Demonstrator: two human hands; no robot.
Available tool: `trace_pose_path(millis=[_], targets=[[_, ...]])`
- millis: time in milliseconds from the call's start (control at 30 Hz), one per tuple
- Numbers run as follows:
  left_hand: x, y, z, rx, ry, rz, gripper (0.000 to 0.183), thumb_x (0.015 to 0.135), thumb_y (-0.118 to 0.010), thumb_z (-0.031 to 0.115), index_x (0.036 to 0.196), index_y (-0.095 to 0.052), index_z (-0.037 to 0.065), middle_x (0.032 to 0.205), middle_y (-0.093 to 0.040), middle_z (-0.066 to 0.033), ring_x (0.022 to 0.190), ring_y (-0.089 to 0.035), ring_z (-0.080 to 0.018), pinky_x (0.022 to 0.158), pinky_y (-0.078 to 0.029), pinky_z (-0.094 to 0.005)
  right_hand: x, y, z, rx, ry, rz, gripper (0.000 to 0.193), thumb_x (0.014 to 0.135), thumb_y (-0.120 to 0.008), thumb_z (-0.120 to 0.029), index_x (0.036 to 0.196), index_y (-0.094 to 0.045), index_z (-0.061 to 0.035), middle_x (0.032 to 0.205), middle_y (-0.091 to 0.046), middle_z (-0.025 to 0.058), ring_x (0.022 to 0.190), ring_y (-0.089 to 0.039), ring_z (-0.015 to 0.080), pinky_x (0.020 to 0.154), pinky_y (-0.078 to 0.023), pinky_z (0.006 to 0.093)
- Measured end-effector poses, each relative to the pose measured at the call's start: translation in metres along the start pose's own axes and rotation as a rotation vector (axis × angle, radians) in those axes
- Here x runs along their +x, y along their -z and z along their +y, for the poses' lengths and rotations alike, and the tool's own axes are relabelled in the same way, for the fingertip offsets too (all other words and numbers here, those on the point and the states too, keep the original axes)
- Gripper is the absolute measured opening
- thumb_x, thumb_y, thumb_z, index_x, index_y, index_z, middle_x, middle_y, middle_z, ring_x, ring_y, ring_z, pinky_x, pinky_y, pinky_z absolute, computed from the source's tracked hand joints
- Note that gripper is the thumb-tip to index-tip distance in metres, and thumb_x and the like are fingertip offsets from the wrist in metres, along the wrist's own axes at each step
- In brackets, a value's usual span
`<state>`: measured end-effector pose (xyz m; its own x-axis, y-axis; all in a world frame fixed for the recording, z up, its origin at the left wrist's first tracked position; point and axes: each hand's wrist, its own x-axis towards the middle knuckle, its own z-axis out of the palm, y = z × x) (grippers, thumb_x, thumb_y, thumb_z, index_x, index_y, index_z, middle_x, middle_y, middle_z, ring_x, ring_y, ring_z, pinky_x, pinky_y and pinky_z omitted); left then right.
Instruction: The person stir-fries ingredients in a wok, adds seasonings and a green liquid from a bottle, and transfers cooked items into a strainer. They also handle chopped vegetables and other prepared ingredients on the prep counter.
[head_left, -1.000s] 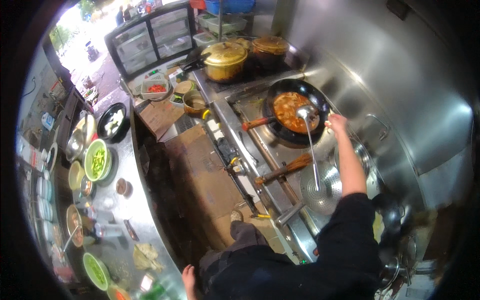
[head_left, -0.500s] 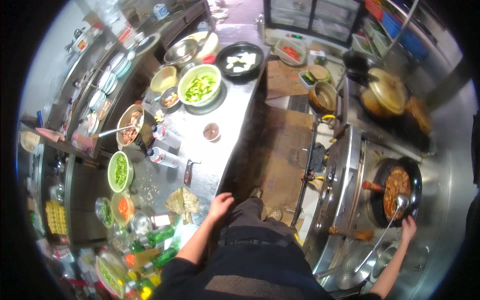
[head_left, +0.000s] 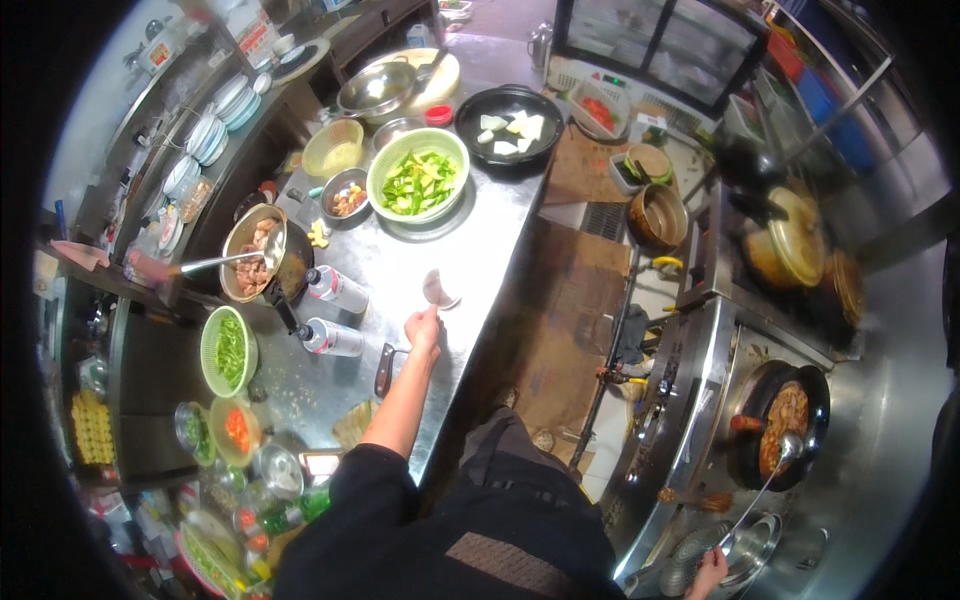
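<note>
My left hand (head_left: pixel 424 330) reaches over the steel table, fingers closed on the near rim of a small clear cup (head_left: pixel 441 290) with brownish contents. The cup looks slightly tilted. At the lower right my right hand (head_left: pixel 708 575) is closed around the end of a long-handled ladle (head_left: pixel 755 503). Its bowl rests in a black wok (head_left: pixel 818 408) on the stove, among brown, saucy food (head_left: pixel 784 428). A knife (head_left: pixel 384 370) with a dark handle lies on the table by my left forearm, near two bottles (head_left: pixel 335 338) with white labels.
A green basket of cut green vegetables (head_left: pixel 418 185) and a black pan of white pieces (head_left: pixel 507 125) stand farther up the table. A pot of meat (head_left: pixel 253 253) with another ladle is at the left. A lidded pot (head_left: pixel 790 240) sits beyond the wok; cardboard (head_left: pixel 570 290) covers the aisle floor.
My left hand has moved forward from the table's edge and taken hold of the small cup. My right hand has come back from beside the wok to the ladle's handle end.
</note>
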<state>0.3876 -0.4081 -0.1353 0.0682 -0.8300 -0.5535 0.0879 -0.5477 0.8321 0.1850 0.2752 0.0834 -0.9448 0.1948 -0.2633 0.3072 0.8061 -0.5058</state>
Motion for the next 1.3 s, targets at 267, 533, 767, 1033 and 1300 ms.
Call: trace_pose_path(millis=[267,533,767,1033,1300], targets=[[-0.027,-0.021,0.079,1.182,-1.001,-0.111,0.061,0.056,-0.075,0.032,0.105,-0.053,0.003,0.108,-0.051,-0.0224,0.104,-0.048,-0.0364,0.085,-0.042,-0.0451,-0.002,-0.026,-0.013,0.077,0.136,-0.037,0.036,0.079,-0.059,0.001,0.115,-0.056,0.0055,0.102,-0.062,0.0105,0.087,-0.058,0.0160,0.079,-0.046,0.0257],[-0.006,-0.057,0.104,1.608,-0.605,-0.385,0.047,0.052,-0.077,0.028,0.095,-0.063,0.014,0.107,-0.053,-0.0148,0.105,-0.050,-0.0341,0.086,-0.047,-0.0437,-0.030,-0.054,-0.073,-0.015,0.252,-0.084,0.037,0.077,-0.061,0.003,0.114,-0.057,0.0037,0.096,-0.056,0.0063,0.079,-0.052,0.0117,0.071,-0.045,0.0235],[-0.008,-0.062,0.108,1.718,-0.611,-0.380,0.047,0.053,-0.079,0.031,0.094,-0.064,0.014,0.104,-0.056,-0.0147,0.106,-0.050,-0.0342,0.086,-0.047,-0.0443,-0.060,-0.069,-0.110,-0.035,0.270,-0.121,0.037,0.075,-0.060,0.006,0.112,-0.058,0.0030,0.101,-0.054,0.0083,0.081,-0.054,0.0141,0.070,-0.046,0.0236],[-0.033,-0.069,0.115,1.744,-0.841,-0.507,0.047,0.055,-0.079,0.027,0.096,-0.061,0.014,0.109,-0.053,-0.0155,0.103,-0.047,-0.0394,0.080,-0.049,-0.0516,-0.079,-0.101,-0.141,0.074,0.307,-0.250,0.039,0.075,-0.061,0.006,0.113,-0.058,0.0020,0.114,-0.055,0.0119,0.093,-0.058,0.0177,0.078,-0.049,0.0262],[-0.155,-0.121,0.125,1.623,-1.249,-0.973,0.081,0.046,-0.078,0.014,0.121,-0.050,0.021,0.125,-0.041,-0.0216,0.104,-0.046,-0.0457,0.081,-0.047,-0.0539,-0.087,-0.202,-0.195,0.754,0.243,-0.776,0.045,0.081,-0.064,-0.004,0.124,-0.049,-0.0002,0.119,-0.054,0.0158,0.098,-0.060,0.0182,0.081,-0.051,0.0287]])
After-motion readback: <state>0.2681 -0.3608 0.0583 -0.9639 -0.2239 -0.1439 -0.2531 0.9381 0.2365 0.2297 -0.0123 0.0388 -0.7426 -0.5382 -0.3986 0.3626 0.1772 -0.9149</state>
